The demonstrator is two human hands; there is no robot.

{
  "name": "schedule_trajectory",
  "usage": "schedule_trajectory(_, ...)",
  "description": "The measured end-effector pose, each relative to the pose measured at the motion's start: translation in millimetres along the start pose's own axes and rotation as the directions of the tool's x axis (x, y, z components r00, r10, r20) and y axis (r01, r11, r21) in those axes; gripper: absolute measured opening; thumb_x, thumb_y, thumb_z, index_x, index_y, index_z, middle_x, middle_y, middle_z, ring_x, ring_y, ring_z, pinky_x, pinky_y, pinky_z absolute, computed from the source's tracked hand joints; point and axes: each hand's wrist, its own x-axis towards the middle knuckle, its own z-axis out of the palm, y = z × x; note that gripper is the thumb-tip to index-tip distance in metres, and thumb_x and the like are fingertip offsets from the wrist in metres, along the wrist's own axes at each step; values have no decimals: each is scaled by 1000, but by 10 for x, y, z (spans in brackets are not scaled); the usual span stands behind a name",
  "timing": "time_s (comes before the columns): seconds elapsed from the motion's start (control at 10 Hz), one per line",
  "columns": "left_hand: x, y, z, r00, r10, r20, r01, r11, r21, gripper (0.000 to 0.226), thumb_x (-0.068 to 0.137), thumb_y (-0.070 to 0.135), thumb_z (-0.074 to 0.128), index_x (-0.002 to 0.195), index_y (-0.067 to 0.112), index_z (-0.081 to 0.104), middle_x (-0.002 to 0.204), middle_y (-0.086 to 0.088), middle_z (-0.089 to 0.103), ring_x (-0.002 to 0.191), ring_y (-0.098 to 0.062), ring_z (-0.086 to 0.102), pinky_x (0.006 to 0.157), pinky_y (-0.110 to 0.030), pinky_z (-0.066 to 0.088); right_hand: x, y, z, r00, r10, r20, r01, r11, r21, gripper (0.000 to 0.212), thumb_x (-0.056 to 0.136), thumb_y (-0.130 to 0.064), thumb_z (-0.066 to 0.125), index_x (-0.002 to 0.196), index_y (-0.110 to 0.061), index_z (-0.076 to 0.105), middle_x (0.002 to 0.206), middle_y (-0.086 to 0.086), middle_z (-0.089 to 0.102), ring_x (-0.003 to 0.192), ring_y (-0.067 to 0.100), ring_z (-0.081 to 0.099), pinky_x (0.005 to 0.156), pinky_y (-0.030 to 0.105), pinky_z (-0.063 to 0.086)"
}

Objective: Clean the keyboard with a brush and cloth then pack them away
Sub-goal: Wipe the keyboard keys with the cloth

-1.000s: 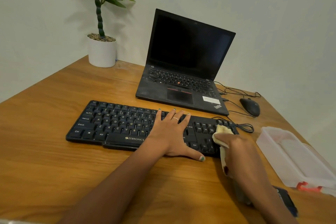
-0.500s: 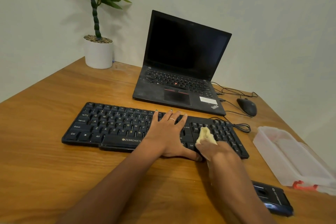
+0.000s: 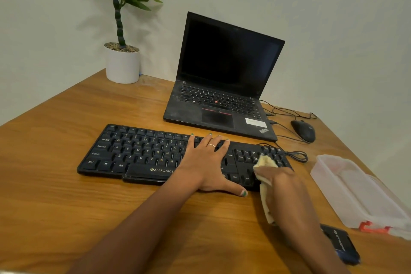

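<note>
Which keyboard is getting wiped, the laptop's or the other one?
The separate black keyboard, nearer the person: both hands are on it, the right hand pressing the yellow cloth.

Our right hand (image 3: 281,181) sliding the yellow cloth (image 3: 264,163) back rightward over the keyboard (image 3: 138,151), off the arrow keys beside our left thumb, onto the number pad

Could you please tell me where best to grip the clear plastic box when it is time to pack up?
Probably across the long side walls of the plastic box, from above. It lies flat on the desk, apart from the keyboard, with its narrow width graspable.
</note>
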Motion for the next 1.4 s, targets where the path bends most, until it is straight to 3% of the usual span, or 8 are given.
schedule_trajectory(0.1, -3, -2, 8, 1000, -6, -13, 6, 1000, 3, 119, 69, 89, 44, 156, 25, -6, 164, 0, -5, 150, -22, -9, 118, -57, -6, 22, -276, 78, 974, 47, 224, -1, 979, -203, 43, 91, -13, 53, 131, -27, 46, 130, -4, 44, 119, 14, 42, 96, 20, 34)
schedule_trajectory(0.2, 1, 2, -4, 1000, -3, 2, 3, 1000, 5, 124, 64, 93, 43, 155, 24, -6, 164, -1, -5, 150, -23, -9, 117, -58, -7, 165, -148, 3, 977, 116, 180, -96, 988, -118, 39, 88, -3, 52, 125, -14, 55, 122, 7, 55, 114, 22, 50, 92, 17, 34)
schedule_trajectory(0.4, -3, -10, 2, 1000, -1, -18, 1, 1000, 21, 115, 73, 85, 47, 155, 25, -6, 164, 0, -5, 150, -23, -9, 118, -57, -5, -216, -249, 182, 969, -222, 109, 241, 947, -214, 44, 69, -3, 70, 109, -20, 65, 107, -2, 62, 95, 11, 54, 81, 24, 47)
schedule_trajectory(0.6, 2, -14, 4, 1000, 0, -5, 0, 1000, -1, 122, 67, 90, 46, 156, 24, -6, 164, 0, -6, 150, -23, -10, 117, -58, -7, -92, -262, 80, 999, -25, 44, 35, 963, -266, 74, 88, -18, 59, 142, -43, 15, 144, -7, 35, 125, 8, 37, 100, 20, 34)
schedule_trajectory(0.9, 5, -5, 2, 1000, 0, -22, 0, 1000, -14, 119, 70, 86, 50, 156, 25, -5, 164, 1, -4, 150, -22, -8, 118, -56, -8, -185, -433, 61, 985, -81, 151, 130, 928, -351, 72, 95, -27, 49, 147, -31, 0, 148, -1, 28, 131, 15, 29, 105, 26, 30)
schedule_trajectory(1.1, -7, -1, -6, 999, -13, -30, 13, 1000, -8, 117, 71, 85, 50, 156, 25, -3, 164, 2, -2, 150, -22, -6, 119, -55, -5, -156, -468, 70, 982, -77, 173, 149, 878, -454, 73, 70, -32, 78, 134, -21, 43, 123, 8, 55, 108, 18, 54, 86, 29, 48)
schedule_trajectory(1.2, -2, 3, -2, 999, -16, -43, 16, 1000, -5, 117, 70, 86, 50, 156, 24, -1, 163, 1, 1, 150, -22, -4, 119, -55, -4, -251, -363, 70, 976, -99, 192, 175, 884, -434, 75, 14, -33, 94, 84, -21, 70, 69, 9, 65, 59, 16, 62, 45, 23, 48)
schedule_trajectory(1.4, 2, -6, -10, 1000, -13, -27, 13, 1000, 4, 122, 66, 89, 49, 156, 23, -1, 164, 0, 0, 150, -24, -5, 119, -56, -4, -252, -305, -129, 951, -53, 305, 167, 917, -362, 62, 88, -27, 59, 137, -40, 22, 141, 0, 29, 126, 14, 34, 98, 22, 35)
